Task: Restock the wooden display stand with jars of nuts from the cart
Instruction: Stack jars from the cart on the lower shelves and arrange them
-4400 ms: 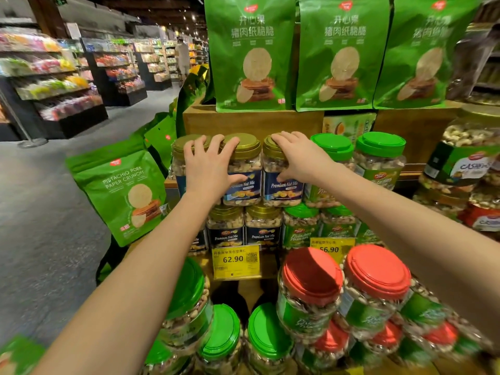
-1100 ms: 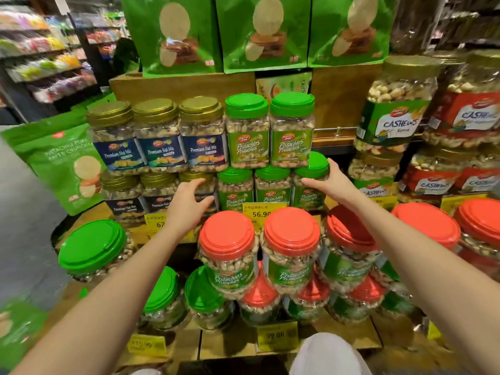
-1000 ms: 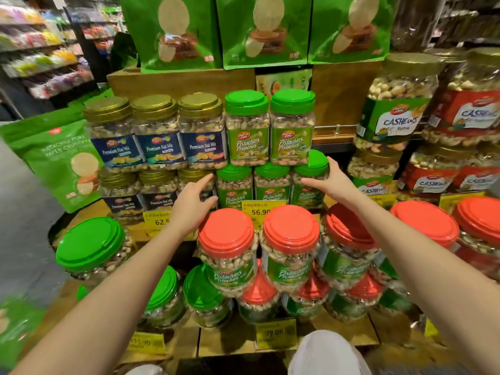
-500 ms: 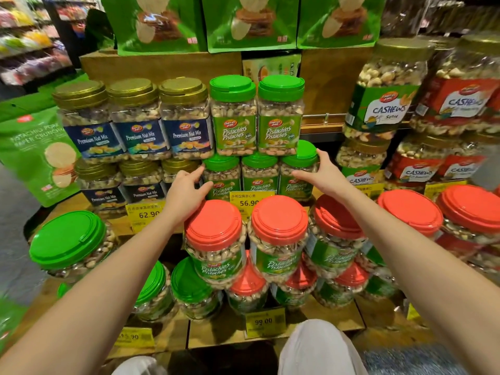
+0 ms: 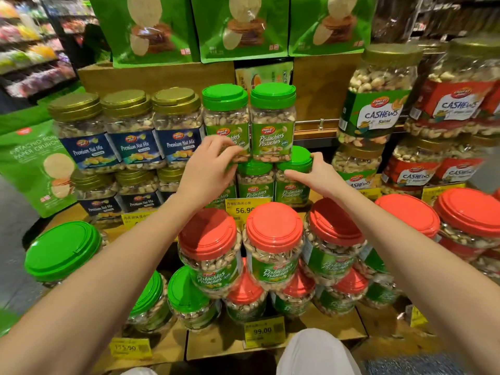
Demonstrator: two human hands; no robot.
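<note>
Green-lidded pistachio jars are standing in two rows straight above the yellow 56.90 price tag [image 5: 244,209], on the wooden display stand [image 5: 319,85]. The right hand [image 5: 316,177] is gripping the lower right jar [image 5: 293,188], just up and right of the price tag. Its thumb is lying across the jar's shoulder and its fingers are curling round the far side of the green lid. That jar is standing upright on the shelf.

The left hand [image 5: 208,169] is hovering up and left of the price tag, with its fingers curled at the seam where the upper left jar [image 5: 226,115] is sitting on the lower left jar [image 5: 216,200]. Whether it is holding either of the two, and which, cannot be told. The middle jar [image 5: 255,182] is standing directly above the price tag, between the two hands. The upper right jar [image 5: 273,123] is sitting on the row beneath it.

Left of the price tag, gold-lidded Premium Nut Mix jars [image 5: 130,131] are standing two rows high. Below the price tag, red-lidded pistachio jars [image 5: 273,239] are leaning forward in a pile. Right of the price tag, cashew jars [image 5: 378,104] are standing stacked. High above the price tag, green snack bags [image 5: 240,25] are standing along the top of the stand.
</note>
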